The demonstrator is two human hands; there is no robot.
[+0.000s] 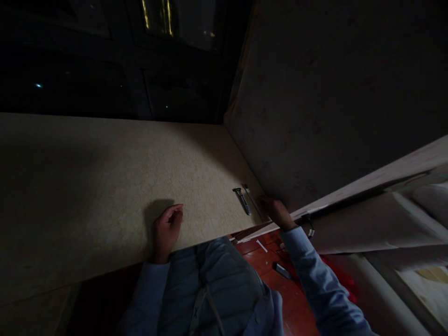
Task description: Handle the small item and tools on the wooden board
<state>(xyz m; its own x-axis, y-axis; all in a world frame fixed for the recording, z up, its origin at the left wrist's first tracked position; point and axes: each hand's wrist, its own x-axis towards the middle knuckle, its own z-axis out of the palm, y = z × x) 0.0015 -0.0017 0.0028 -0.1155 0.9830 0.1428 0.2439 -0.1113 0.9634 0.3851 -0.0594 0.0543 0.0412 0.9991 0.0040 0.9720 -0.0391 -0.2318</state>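
Dim light here, and the left hand (168, 227) rests on the pale speckled surface (105, 186) near its front edge, fingers curled loosely inward, pinching nothing. Over at the corner the right hand (276, 211) is pressed in where the surface meets the wall panel (332, 116), just beside a small metal tool (242, 199) lying on the surface; whether those fingers are spread or closed on something I cannot tell, it is too dark there. The tool sits apart from the hand, close to the wall, with a thin rod-like piece just beyond it. Below, the reddish wooden floor (269, 270) shows small scraps and a dark little object. The risk, as I judge it: the tool lies near the surface's front edge, and a sleeve or wrist sweeping past could knock it down to the floor. The poor light is the other worry, since a reach into that shadowed corner could miss the tool or jam fingers against the panel's edge.
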